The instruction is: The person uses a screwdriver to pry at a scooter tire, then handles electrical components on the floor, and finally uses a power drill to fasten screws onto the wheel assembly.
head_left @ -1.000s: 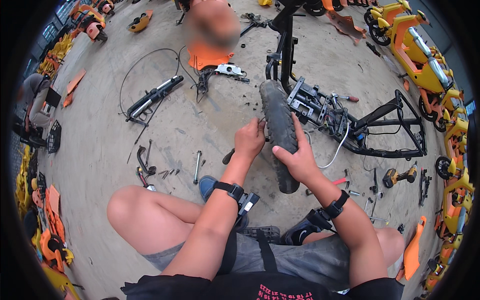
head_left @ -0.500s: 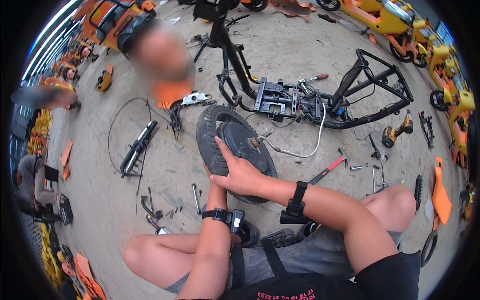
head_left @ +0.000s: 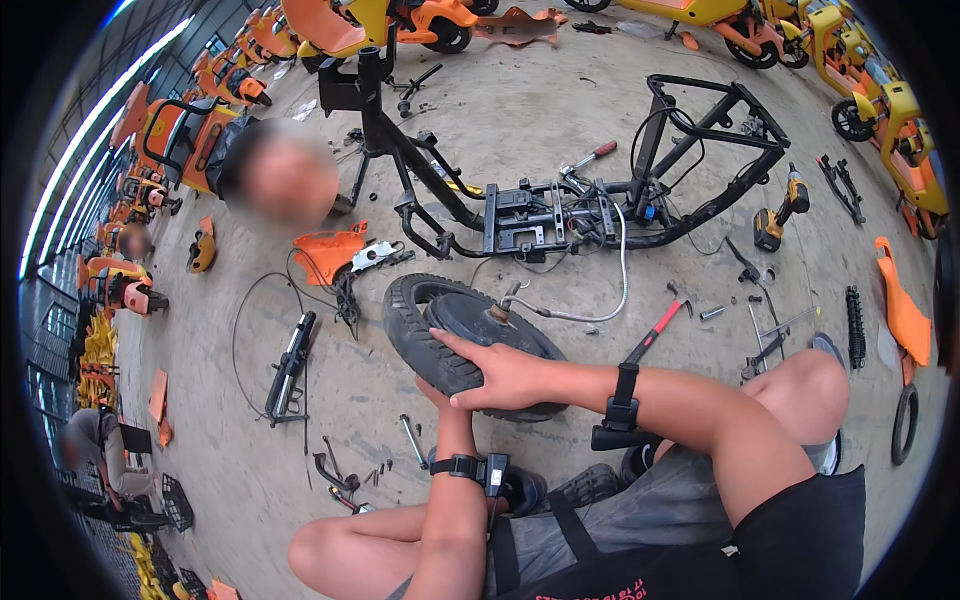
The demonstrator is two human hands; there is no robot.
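Note:
A black scooter wheel (head_left: 408, 335) with a thick treaded tyre leans at a slant in front of me. Its dark hub (head_left: 462, 326) faces up, and a whitish cable (head_left: 580, 318) runs from the axle. My right hand (head_left: 508, 378) grips the near side of the tyre, thumb and index finger spread over the tread. Below the near rim, my left hand (head_left: 436, 394) holds the tyre from underneath, its fingers mostly hidden. Beyond the wheel lies a black scooter frame (head_left: 465, 215), with the cable reaching toward its wiring.
At right are a red-handled hammer (head_left: 657, 330), a cordless drill (head_left: 780, 215) and a coil spring (head_left: 856, 325). A shock absorber fork (head_left: 290, 365) and a metal rod (head_left: 411, 440) lie left. Another person (head_left: 285, 180) is beyond the wheel. Scooters (head_left: 885, 130) stand along the edges.
The wheel has tipped from steeper to flatter, with both hands still on it. My view has shifted, so the frame and floor parts appear in slightly different places.

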